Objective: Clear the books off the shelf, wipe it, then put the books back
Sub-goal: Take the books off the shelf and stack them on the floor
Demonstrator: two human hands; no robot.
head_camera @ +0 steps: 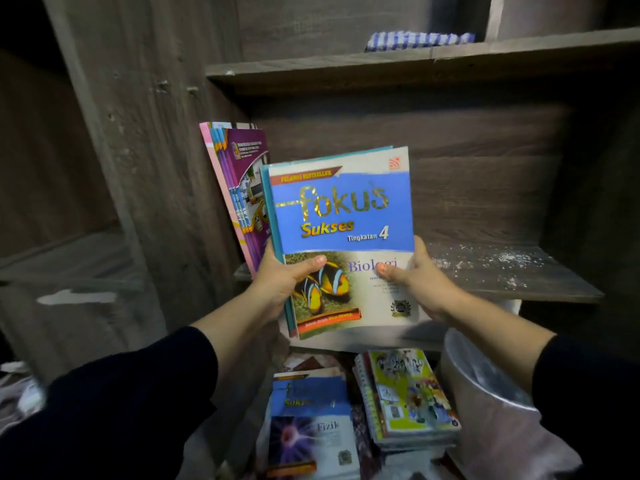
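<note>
Two book piles below the shelf (519, 271): Fizik book (311, 431) and spiral-bound stack (408, 400). Above them, left hand (280, 282) and right hand (415, 275) each clamp a side of the Biologi book (343, 220), held at the shelf's front edge. Purple books (239, 181) lean at the shelf's left end. Shelf shows white specks, so wiping looks undone; can't tell if this book is leaving or returning. Checked cloth (419, 41) lies one board above the shelf.
</note>
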